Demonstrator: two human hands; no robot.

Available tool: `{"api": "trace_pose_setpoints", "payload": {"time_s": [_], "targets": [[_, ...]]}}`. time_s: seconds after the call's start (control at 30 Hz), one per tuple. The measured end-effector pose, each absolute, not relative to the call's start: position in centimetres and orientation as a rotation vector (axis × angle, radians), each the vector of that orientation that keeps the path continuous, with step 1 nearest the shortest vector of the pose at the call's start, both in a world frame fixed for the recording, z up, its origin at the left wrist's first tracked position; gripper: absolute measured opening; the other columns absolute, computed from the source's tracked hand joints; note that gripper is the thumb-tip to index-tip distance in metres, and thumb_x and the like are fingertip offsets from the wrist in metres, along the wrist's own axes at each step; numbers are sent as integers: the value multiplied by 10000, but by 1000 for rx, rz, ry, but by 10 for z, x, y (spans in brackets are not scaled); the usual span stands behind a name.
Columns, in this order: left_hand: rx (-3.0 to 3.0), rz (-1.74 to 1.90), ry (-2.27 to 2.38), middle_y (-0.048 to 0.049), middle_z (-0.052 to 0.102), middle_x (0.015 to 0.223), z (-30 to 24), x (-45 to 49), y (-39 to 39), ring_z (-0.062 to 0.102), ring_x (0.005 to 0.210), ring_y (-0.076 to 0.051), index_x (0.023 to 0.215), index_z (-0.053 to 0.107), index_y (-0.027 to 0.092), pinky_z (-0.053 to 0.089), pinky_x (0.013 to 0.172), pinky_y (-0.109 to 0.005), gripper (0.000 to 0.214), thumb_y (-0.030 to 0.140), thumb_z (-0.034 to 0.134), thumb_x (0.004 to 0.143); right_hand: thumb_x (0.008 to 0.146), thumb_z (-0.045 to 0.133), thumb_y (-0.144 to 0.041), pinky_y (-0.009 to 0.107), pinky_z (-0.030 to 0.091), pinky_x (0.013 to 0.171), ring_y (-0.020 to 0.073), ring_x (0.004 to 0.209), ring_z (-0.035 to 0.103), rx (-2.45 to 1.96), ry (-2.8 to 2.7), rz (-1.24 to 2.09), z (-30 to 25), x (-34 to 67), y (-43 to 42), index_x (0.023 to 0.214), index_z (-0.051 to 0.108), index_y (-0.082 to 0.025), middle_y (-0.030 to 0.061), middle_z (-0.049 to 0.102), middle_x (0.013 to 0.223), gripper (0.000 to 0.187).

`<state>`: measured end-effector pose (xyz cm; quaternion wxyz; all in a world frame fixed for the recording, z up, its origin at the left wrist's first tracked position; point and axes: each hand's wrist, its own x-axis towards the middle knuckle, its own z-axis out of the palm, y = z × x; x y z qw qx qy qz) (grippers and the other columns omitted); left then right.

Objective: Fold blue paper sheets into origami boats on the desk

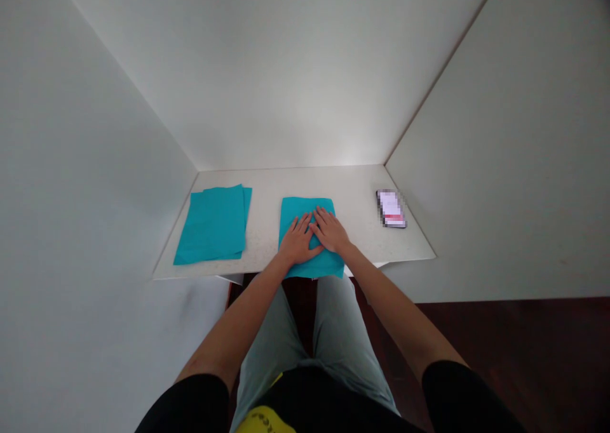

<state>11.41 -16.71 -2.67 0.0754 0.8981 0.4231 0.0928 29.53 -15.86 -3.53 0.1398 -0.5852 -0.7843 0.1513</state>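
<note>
A teal cloth-like sheet [305, 206] lies flat in front of me, its near end reaching the shelf's front edge and hanging slightly over it. Flat on its middle rests my left hand [298, 241], fingers stretched out and pointing away from me. My right hand [330, 231] also presses flat on the sheet, fingers spread, its thumb side touching or overlapping the left. Neither hand grips anything. To the left sits a loose stack of similar teal sheets [212, 223], their edges not quite lined up. Whether the sheet is paper or fabric I cannot tell.
The white shelf [359, 230] is narrow, with walls at its left, back and right. A phone [391, 209], its screen lit and blurred out, lies near the right end. Below is a dark reddish floor [515, 357]. My legs are under the front edge.
</note>
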Motion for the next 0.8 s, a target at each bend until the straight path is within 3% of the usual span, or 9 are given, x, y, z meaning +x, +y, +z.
{"api": "trace_pose_setpoints", "payload": {"time_s": [0.2, 0.4, 0.5, 0.67, 0.8], "targets": [[2597, 316, 1411, -191, 308, 1792, -30, 115, -158, 235, 1697, -328, 1690, 411, 87, 210, 1387, -504, 862, 620, 531, 1024, 1097, 193, -709, 514, 147, 1397, 311, 1698, 227, -1777, -2235, 400, -34, 303, -133, 1723, 332, -56, 182, 256, 1808, 915], [2495, 330, 1545, -151, 341, 1788, -30, 108, -123, 246, 1695, -319, 1701, 409, 122, 206, 1386, -513, 768, 547, 446, 1062, 1093, 205, -700, 518, 137, 1399, 307, 1699, 225, -1728, -2274, 377, -37, 304, -112, 1730, 332, -89, 157, 261, 1809, 893], [2474, 322, 1603, -180, 293, 1803, -29, 99, -104, 235, 1697, -329, 1699, 390, 78, 179, 1392, -487, 824, 598, 433, 1061, 1088, 259, -697, 540, 124, 1397, 335, 1701, 206, -1756, -2265, 359, -41, 304, -103, 1724, 339, -73, 178, 230, 1815, 895], [2441, 296, 1674, -227, 231, 1812, -30, 90, -83, 176, 1707, -361, 1713, 311, 25, 138, 1397, -505, 980, 706, 449, 1023, 1077, 333, -674, 593, 83, 1389, 360, 1708, 163, -1793, -2261, 352, -44, 314, -86, 1724, 371, -139, 144, 201, 1828, 840], [2437, 297, 1668, -234, 198, 1820, -29, 90, -82, 152, 1710, -373, 1713, 303, 12, 116, 1399, -506, 1042, 755, 461, 999, 1084, 342, -560, 611, 14, 1386, 374, 1693, 220, -1853, -2237, 354, -37, 314, -80, 1719, 354, -77, 183, 252, 1804, 798]]}}
